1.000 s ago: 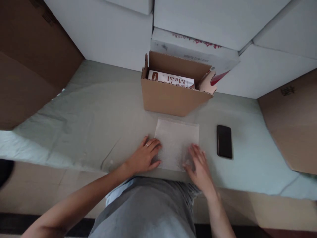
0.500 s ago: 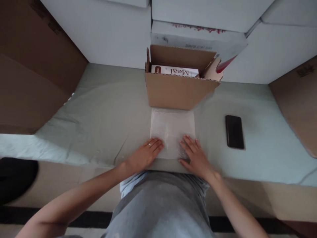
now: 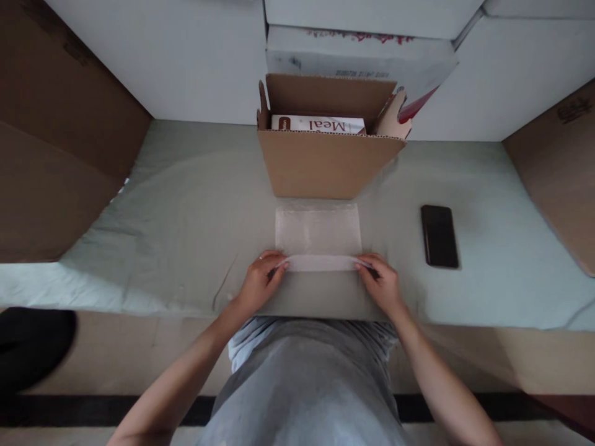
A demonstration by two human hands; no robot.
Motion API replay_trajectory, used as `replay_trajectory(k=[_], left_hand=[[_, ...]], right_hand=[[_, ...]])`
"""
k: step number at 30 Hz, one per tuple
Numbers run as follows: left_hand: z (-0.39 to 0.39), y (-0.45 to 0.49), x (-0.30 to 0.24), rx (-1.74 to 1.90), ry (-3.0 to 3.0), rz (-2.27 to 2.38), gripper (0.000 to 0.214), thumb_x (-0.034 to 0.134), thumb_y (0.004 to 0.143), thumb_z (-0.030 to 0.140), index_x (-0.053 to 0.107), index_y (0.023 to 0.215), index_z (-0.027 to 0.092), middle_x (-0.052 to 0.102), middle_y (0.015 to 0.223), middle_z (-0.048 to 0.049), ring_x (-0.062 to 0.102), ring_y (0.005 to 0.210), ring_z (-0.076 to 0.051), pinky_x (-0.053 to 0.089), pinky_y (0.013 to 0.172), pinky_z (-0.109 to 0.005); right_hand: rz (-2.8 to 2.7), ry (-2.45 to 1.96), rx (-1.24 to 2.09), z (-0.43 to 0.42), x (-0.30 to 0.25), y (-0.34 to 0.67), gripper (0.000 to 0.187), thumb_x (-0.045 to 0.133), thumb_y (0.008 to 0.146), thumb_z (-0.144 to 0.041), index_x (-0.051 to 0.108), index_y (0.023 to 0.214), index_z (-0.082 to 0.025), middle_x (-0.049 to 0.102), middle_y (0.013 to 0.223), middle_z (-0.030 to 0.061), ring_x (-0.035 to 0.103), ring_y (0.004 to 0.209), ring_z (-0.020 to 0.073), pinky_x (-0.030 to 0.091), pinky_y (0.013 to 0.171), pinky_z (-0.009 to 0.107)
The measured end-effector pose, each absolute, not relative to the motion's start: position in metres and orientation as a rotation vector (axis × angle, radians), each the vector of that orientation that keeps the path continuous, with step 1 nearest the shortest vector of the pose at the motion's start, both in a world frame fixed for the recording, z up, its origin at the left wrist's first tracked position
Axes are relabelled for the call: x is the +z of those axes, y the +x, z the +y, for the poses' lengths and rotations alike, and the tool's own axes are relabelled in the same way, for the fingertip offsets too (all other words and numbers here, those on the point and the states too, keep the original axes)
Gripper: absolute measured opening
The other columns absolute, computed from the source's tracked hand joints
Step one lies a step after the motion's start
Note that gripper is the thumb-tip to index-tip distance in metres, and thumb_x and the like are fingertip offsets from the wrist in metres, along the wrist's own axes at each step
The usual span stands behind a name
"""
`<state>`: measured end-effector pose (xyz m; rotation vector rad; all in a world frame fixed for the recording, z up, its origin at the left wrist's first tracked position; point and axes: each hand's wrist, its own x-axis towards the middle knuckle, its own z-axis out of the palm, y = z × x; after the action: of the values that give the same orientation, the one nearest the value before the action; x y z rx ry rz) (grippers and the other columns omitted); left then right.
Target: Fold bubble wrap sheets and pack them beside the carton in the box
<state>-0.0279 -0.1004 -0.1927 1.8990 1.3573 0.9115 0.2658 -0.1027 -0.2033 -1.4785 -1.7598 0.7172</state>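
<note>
A translucent whitish sheet, probably bubble wrap (image 3: 317,229), lies on the cloth-covered table in front of me. Its near edge is lifted and turned up in a strip. My left hand (image 3: 261,279) pinches the left corner of that edge between thumb and fingers. At the opposite corner, my right hand (image 3: 381,280) pinches the edge the same way. Just beyond the sheet stands an open cardboard box (image 3: 320,164), with a white carton (image 3: 320,124) printed "Meal" inside it.
A black phone (image 3: 439,236) lies to the right on the green cloth (image 3: 186,204). Large brown cartons flank the table at left (image 3: 60,142) and right (image 3: 558,179). White boxes (image 3: 186,56) are stacked along the back.
Both hands went from lying flat on the sheet to pinching its near corners. The sheet's near edge has come up and been turned away from me. The view has shifted slightly.
</note>
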Motion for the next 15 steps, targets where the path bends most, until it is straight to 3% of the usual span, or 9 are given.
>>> replay_trajectory(k=[6, 11, 15], left_hand=[[-0.094, -0.016, -0.198, 0.888, 1.85, 1.614, 0.02, 0.048, 0.09, 0.024, 0.065, 0.096, 0.016, 0.066, 0.083, -0.0058, 0.061, 0.078, -0.016, 0.05, 0.074, -0.031], [-0.094, -0.014, -0.202, 0.856, 1.867, 1.689, 0.018, 0.047, 0.09, 0.024, 0.062, 0.096, 0.016, 0.064, 0.081, -0.0046, 0.06, 0.074, -0.016, 0.048, 0.071, -0.028], [-0.094, -0.013, -0.202, 0.858, 1.884, 1.72, 0.018, 0.047, 0.09, 0.024, 0.063, 0.094, 0.016, 0.064, 0.081, -0.0051, 0.06, 0.077, -0.017, 0.048, 0.072, -0.03]], right_hand=[[-1.596, -1.628, 0.606, -0.097, -0.209, 0.257, 0.042, 0.059, 0.083, -0.038, 0.048, 0.12, -0.02, 0.062, 0.078, 0.0028, 0.062, 0.073, 0.0174, 0.052, 0.068, 0.034], [-1.697, -1.627, 0.381, -0.092, -0.208, 0.257, 0.042, 0.059, 0.083, -0.04, 0.05, 0.119, -0.02, 0.063, 0.094, 0.0099, 0.062, 0.081, 0.0204, 0.052, 0.075, 0.039], [-1.817, -1.629, 0.366, -0.085, -0.21, 0.258, 0.043, 0.055, 0.086, -0.038, 0.048, 0.124, -0.019, 0.061, 0.079, 0.0061, 0.059, 0.081, 0.0222, 0.05, 0.077, 0.041]])
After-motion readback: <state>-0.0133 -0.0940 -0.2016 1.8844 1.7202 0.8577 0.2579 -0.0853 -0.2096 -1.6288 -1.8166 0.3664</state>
